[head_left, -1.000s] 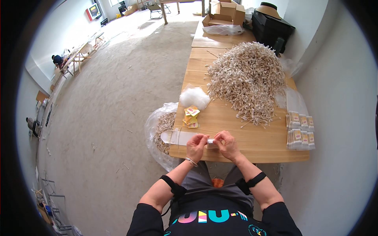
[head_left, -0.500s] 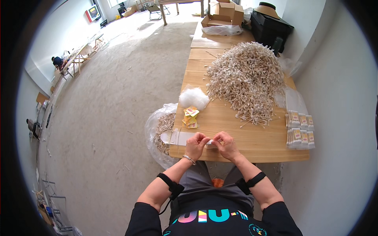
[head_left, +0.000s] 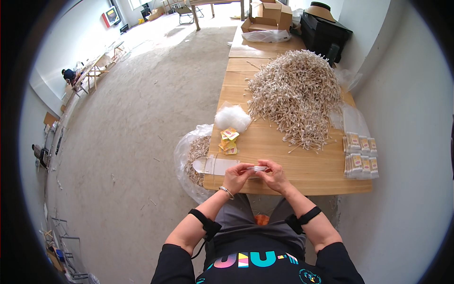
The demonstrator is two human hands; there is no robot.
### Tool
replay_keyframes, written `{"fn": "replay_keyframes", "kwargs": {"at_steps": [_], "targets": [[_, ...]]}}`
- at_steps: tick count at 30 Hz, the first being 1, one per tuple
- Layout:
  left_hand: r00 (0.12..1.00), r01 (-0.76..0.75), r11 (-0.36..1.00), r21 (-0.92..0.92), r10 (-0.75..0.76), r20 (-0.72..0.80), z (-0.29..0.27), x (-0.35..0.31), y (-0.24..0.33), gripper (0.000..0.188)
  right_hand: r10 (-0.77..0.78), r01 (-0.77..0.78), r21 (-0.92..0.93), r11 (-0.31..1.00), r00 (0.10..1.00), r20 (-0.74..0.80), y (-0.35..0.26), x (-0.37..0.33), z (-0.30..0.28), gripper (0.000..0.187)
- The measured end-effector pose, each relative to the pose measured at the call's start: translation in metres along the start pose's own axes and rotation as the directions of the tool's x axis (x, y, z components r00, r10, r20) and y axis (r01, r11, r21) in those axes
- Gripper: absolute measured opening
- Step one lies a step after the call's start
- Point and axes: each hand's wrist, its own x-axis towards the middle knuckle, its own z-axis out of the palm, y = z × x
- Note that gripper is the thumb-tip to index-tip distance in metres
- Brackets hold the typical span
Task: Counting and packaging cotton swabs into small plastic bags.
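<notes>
Left hand [head_left: 235,177] and right hand [head_left: 275,178] clamp a glossy packet [head_left: 257,168]. It seems light, slippery; hold at nine and three o'clock.

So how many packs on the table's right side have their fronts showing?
6 packs: three in the farther row, three in the nearer row, along the table's right side. More may be hidden behind these.

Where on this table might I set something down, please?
The table has bare wood between the right hand, swab pile and packets; a smaller patch lies between the yellow cards and pile. It is crowded at the pile and the near left edge.
</notes>
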Motion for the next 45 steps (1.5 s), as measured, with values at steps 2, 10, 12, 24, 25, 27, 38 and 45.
{"fn": "replay_keyframes", "kwargs": {"at_steps": [2, 10, 12, 24, 25, 27, 38, 45], "targets": [[1.0, -0.002, 1.0, 0.012, 0.002, -0.003, -0.001, 0.001, -0.002, 0.02, 0.037, -0.034, -0.035, 0.999, 0.995, 0.092, 0.004, 0.0, -0.005, 0.026], [0.999, 0.035, 0.993, 0.113, -0.032, -0.025, 0.0, -0.001, 0.001, 0.017, 0.05, -0.053, 0.03, 0.998, 0.993, 0.111, 0.003, -0.001, -0.008, 0.019], [0.998, 0.038, 0.996, 0.085, -0.034, -0.049, 0.002, 0.001, 0.001, 0.014, 0.084, -0.098, 0.11, 0.989, 0.989, 0.12, 0.006, 0.0, -0.007, 0.018], [0.987, 0.16, 0.966, -0.204, -0.156, 0.034, -0.001, 0.005, -0.011, 0.009, 0.425, -0.525, 0.458, 0.717, 0.851, 0.31, 0.005, 0.008, -0.013, 0.006], [0.988, 0.156, 0.967, -0.204, -0.152, 0.033, -0.001, 0.005, -0.012, 0.009, 0.411, -0.505, 0.461, 0.73, 0.862, 0.295, 0.006, 0.007, -0.012, 0.006], [0.995, 0.098, 0.986, -0.136, -0.096, 0.022, 0.0, 0.003, -0.014, 0.01, 0.391, -0.48, 0.463, 0.745, 0.877, 0.28, 0.011, 0.005, -0.009, 0.005], [0.804, -0.487, 0.56, 0.67, 0.587, 0.094, 0.0, -0.005, 0.017, 0.009, -0.405, 0.401, -0.384, 0.832, 0.911, 0.074, -0.004, -0.001, -0.01, 0.013], [0.714, -0.535, 0.345, 0.771, 0.673, 0.194, 0.0, -0.005, 0.021, 0.01, -0.545, 0.528, -0.615, 0.586, 0.818, 0.183, -0.009, -0.003, -0.012, 0.019]]}}
